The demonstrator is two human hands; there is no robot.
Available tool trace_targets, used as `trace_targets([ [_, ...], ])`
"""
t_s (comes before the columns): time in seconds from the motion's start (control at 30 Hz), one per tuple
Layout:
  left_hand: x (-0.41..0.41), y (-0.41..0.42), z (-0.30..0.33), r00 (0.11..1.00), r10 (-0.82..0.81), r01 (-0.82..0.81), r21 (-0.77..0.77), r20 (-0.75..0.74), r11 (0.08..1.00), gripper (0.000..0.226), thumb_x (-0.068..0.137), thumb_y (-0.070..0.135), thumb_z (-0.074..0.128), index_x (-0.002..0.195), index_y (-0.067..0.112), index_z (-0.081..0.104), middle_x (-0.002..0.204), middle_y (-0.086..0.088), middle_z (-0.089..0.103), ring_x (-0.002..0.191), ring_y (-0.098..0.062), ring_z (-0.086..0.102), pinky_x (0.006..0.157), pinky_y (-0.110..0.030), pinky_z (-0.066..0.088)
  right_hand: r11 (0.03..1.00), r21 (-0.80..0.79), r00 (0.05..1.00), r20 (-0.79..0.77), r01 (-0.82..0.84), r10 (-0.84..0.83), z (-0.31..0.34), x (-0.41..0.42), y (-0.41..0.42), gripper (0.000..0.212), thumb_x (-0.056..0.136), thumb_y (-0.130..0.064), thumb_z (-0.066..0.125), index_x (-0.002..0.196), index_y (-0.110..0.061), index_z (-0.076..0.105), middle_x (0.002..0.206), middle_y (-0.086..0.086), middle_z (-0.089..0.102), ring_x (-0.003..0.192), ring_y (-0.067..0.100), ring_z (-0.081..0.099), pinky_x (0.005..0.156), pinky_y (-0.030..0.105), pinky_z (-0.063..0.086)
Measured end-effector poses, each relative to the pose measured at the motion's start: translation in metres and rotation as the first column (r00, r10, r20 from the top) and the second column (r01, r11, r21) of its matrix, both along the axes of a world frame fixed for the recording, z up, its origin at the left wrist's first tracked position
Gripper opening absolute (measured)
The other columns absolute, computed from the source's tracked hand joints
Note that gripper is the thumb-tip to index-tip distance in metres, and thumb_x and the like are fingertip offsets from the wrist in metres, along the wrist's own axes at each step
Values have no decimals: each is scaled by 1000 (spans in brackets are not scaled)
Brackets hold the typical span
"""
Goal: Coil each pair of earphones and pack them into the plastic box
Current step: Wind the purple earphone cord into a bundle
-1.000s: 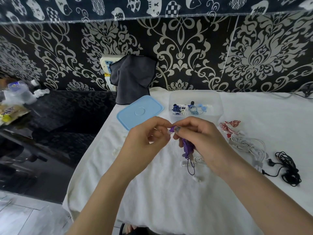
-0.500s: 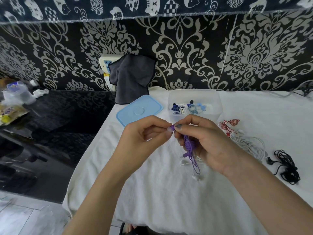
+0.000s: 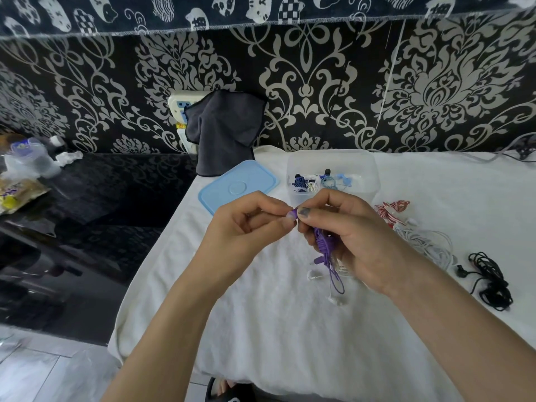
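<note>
Head view: both hands raised over white-clothed counter (image 3: 261,329). Left hand (image 3: 246,227) curled, fingertips pinching end of purple earphones (image 3: 324,248). Right hand (image 3: 351,239) curled round purple bundle, thumb and forefinger pinching near same end; cord loop hangs below. Clear plastic box (image 3: 330,175) behind hands, open, coiled earphones inside. Blue lid (image 3: 237,185) just left of box. Red-white earphones (image 3: 391,210), white earphones (image 3: 429,245), black earphones (image 3: 490,280) loose on counter to right.

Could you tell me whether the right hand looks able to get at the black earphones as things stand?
Probably not yet: nothing lies over the black earphones, but the right hand is holding the purple earphones.
</note>
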State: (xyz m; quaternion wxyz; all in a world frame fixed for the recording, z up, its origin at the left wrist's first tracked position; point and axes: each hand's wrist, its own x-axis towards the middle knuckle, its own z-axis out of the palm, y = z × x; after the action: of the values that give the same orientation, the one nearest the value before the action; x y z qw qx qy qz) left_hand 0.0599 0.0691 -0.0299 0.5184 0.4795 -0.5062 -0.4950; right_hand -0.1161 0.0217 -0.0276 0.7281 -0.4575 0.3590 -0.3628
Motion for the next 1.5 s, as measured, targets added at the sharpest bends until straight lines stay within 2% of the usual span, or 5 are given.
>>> trace_targets([
  [0.47,0,0,1,993,-43,47,30,-113,998,9,86,2,71,94,2,67,95,-17,74,98,-35,70,107,-55,49,1000,3,997,77,-30,30,5,-3,2,0,71,-15,73,71,-15,73,70,9,67,62,16,58,57,21,46],
  [0.8,3,-4,-1,926,-101,209,273,-363,939,5,85,5,71,85,8,67,95,-17,70,106,-35,61,109,-41,46,988,149,993,119,-46,28,7,3,7,7,72,-11,69,66,-10,65,64,8,60,52,13,50,46,19,40],
  [0.93,-2,-2,2,985,-39,67,163,-170,984,11,85,7,72,95,11,69,96,-13,71,96,-27,66,101,-40,51,962,270,987,163,-47,2,4,4,7,14,86,-7,62,72,-7,66,66,6,58,52,11,48,43,19,38],
  [1.1,-9,1,7,998,50,-47,-77,38,996,19,87,-10,69,87,9,65,80,3,71,71,-4,66,63,-9,45,931,353,974,226,-89,8,2,6,8,12,78,-12,66,67,-10,71,68,4,56,54,10,47,45,19,36],
  [1.5,-18,0,2,994,91,-101,-223,-56,970,13,85,-12,67,92,-1,68,87,-3,71,83,-14,70,82,-24,55,893,432,914,399,-123,-67,2,9,11,8,77,-9,66,71,-6,70,67,4,56,52,9,46,43,17,35],
])
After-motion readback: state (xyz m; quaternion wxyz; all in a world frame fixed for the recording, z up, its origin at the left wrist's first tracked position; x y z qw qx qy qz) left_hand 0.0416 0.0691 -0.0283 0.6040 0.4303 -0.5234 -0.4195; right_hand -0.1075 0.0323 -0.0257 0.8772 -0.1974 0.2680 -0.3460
